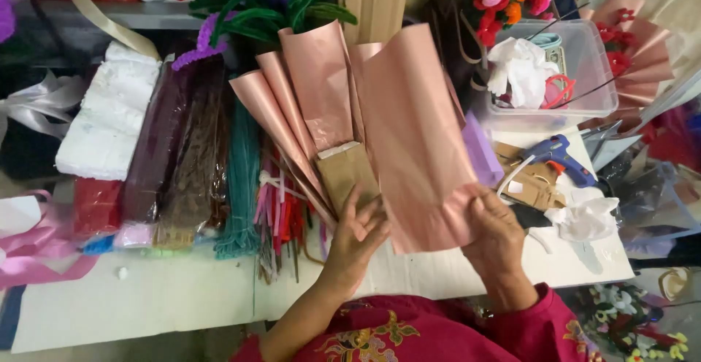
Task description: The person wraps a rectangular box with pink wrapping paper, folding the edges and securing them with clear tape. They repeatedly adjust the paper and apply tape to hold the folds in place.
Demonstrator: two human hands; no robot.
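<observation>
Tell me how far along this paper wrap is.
Done: several pink sheets already fan out around a brown card. In hand: the left hand pins the base while the right hand holds another sheet at its lower edge. Left: no flowers sit inside, and nothing ties the base.

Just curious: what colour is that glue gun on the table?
The glue gun is blue, seen in the head view.
</observation>
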